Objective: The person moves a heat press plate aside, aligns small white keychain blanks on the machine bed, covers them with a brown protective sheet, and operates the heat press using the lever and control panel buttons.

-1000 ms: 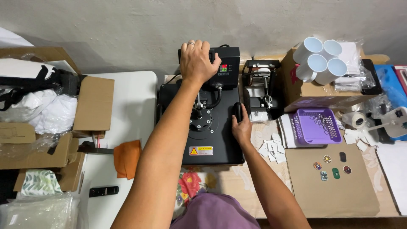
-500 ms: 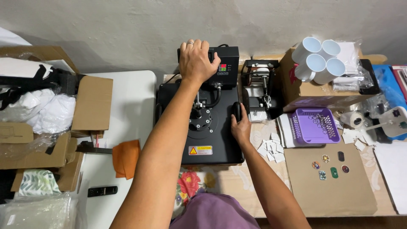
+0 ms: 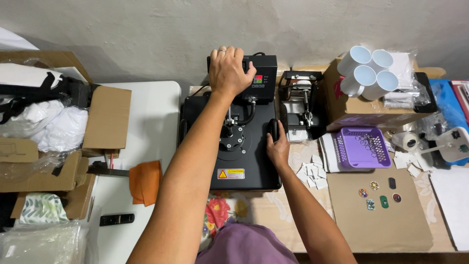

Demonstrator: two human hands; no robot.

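Firmly, left hand (image 3: 228,72) fingers curled on heat press (image 3: 234,146)

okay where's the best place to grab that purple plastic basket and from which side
Grip the purple basket by its near rim, coming from the front edge of the table. It sits upright and open-topped; a cardboard box with white mugs crowds its far side, so the near rim looks freest.

Four white round mugs (image 3: 370,72) lie on a brown cardboard box (image 3: 359,116). A purple plastic basket (image 3: 360,147) sits just below them. An orange folded cloth (image 3: 145,181) lies on the white table (image 3: 154,117).
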